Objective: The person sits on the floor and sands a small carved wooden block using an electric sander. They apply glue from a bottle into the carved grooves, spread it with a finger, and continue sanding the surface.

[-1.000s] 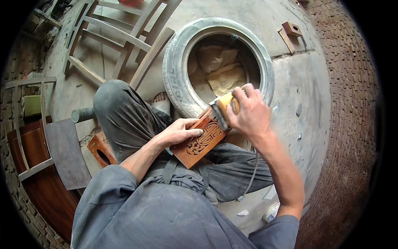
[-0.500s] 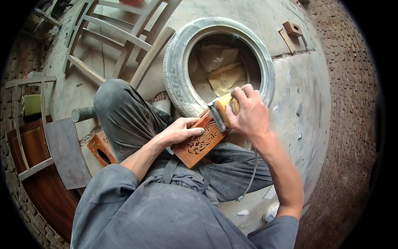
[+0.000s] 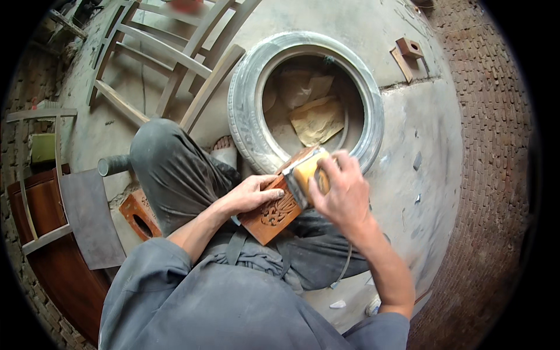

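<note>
A reddish-brown wooden box (image 3: 265,226) with pierced carving on its face lies slanted over my lap, its far end by the tyre. My left hand (image 3: 252,193) grips its left edge, thumb laid on the upper face. In my right hand (image 3: 344,192) is a yellow power sander (image 3: 302,174), fingers wrapped round its body. The sander's flat pad rests on the carved face and hides the middle of the pattern. A thin grey hose or cord (image 3: 346,262) hangs below my right wrist.
A worn tyre (image 3: 240,111) lies ahead, with a yellowish paper or cloth piece (image 3: 317,119) inside. Chair-like wooden frames (image 3: 169,49) stand far left. Another box with an oval hole (image 3: 140,214) sits by my left knee. A small box (image 3: 410,48) is far right, near a brick wall (image 3: 487,87).
The sander in my right hand has slid toward me and left along the carved face, covering more of the pattern. My left hand keeps its grip. The whole view has shifted slightly.
</note>
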A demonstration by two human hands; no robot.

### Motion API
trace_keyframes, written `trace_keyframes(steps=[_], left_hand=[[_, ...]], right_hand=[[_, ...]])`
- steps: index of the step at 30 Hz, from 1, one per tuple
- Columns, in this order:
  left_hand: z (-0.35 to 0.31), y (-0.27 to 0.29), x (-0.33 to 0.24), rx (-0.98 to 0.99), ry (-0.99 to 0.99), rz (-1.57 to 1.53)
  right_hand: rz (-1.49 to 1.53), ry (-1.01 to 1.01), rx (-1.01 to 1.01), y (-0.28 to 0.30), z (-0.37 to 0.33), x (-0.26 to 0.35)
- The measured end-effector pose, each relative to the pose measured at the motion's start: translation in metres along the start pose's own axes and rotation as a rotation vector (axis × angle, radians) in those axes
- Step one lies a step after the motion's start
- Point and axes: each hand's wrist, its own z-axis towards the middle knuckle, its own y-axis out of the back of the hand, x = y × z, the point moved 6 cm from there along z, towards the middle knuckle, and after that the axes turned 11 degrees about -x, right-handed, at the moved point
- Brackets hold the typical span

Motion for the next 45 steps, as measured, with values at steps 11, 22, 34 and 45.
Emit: trace_keyframes(steps=[11,22,34,45], left_hand=[[0.0,-0.002,0.003,0.042,-0.023,-0.029],[-0.004,-0.001,-0.006,-0.007,0.006,-0.03],[-0.004,0.0,-0.003,-0.019,-0.032,-0.036],[0.003,0.0,0.005,0.025,-0.026,-0.063]], right_hand=[[0.006,-0.059,-0.055,0.004,0.009,-0.029],[0.046,-0.038,0.005,0.001,0.031,-0.051],[0.015,-0.023,0.008,0.0,0.042,-0.054],[0.035,-0.004,0.031,-0.001,0.038,-0.042]])
